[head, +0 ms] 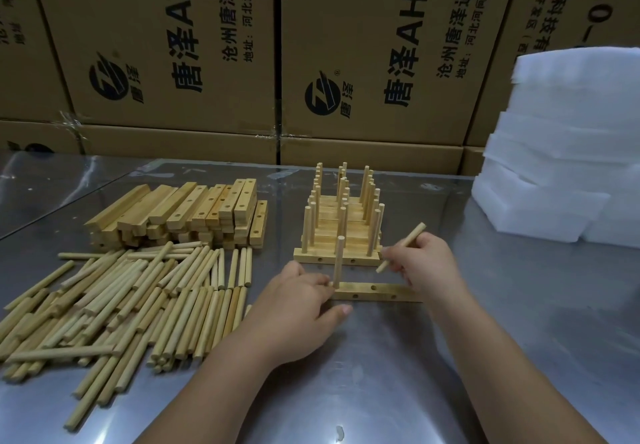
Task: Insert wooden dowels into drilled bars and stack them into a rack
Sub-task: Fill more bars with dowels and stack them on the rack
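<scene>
A drilled wooden bar lies flat on the steel table in front of me. One dowel stands upright in its left hole. My left hand holds the bar's left end, fingers curled at the base of that dowel. My right hand pinches a second dowel, tilted, its lower tip just above the bar. Behind the bar stands the rack, made of several stacked bars with upright dowels.
A loose heap of dowels covers the table's left. A pile of drilled bars sits behind it. White foam blocks are stacked at the right. Cardboard boxes wall off the back.
</scene>
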